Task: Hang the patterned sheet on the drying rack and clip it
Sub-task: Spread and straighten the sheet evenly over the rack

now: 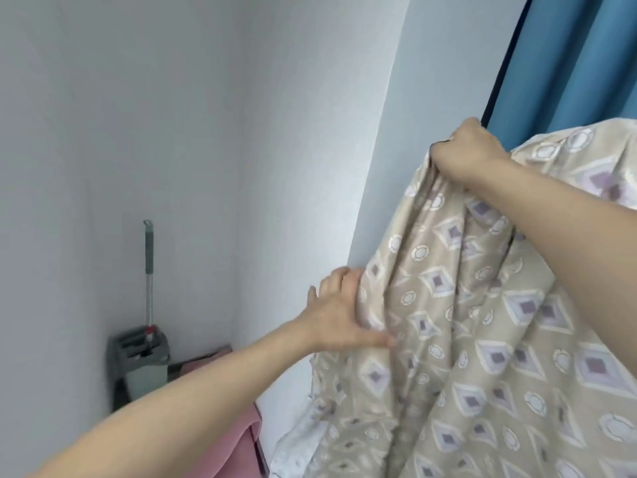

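Note:
The patterned sheet point(482, 322), beige with purple diamonds and white rings, hangs in folds at the right of the view. My right hand point(465, 155) grips a bunched top edge of the sheet, high up in front of the blue curtain. A small dark object shows at its fingers; I cannot tell what it is. My left hand point(339, 313) is lower down at the sheet's left edge. Its thumb lies on the front of the fabric and its fingers reach behind the fold. The drying rack is hidden under the sheet.
A blue curtain point(568, 56) hangs at the upper right. White walls point(172, 132) fill the left and centre. A mop point(149, 270) stands in its grey bucket point(141, 360) in the corner. Pink fabric point(234, 446) lies low at centre.

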Demonstrator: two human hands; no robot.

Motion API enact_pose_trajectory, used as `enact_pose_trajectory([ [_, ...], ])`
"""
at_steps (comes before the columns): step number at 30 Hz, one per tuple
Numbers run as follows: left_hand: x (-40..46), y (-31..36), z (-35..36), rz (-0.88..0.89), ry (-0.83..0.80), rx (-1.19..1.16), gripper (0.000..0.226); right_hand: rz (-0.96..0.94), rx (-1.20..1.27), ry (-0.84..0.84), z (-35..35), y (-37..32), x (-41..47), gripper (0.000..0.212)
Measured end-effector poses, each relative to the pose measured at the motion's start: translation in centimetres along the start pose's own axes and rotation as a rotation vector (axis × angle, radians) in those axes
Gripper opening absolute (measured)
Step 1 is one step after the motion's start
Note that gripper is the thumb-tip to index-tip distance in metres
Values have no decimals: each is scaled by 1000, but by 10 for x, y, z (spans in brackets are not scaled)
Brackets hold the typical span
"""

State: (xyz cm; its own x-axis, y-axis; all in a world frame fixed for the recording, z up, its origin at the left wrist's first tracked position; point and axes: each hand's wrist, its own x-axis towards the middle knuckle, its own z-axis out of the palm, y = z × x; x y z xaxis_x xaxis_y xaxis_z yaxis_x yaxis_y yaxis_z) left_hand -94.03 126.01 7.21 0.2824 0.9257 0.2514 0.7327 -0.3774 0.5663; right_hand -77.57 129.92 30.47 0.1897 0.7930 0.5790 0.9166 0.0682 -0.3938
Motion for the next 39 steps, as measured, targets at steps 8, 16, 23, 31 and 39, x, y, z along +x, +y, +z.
enact_pose_trajectory([
  [8,41,-60,-22,-445,113,-68,24,-200,-401,-11,-3,11,-13,28],
  [16,73,-28,-169,-95,716,-532,24,-412,-104,-100,13,-4,-34,48],
  [23,36,-51,-204,57,131,609,53,-90,208,-593,19,-31,-54,25],
  [31,56,-63,-267,-428,784,385,37,-452,-152,-146,17,-46,-31,22],
  [39,56,-23,-266,-266,1129,671,33,-181,37,262,10,-22,4,34],
])
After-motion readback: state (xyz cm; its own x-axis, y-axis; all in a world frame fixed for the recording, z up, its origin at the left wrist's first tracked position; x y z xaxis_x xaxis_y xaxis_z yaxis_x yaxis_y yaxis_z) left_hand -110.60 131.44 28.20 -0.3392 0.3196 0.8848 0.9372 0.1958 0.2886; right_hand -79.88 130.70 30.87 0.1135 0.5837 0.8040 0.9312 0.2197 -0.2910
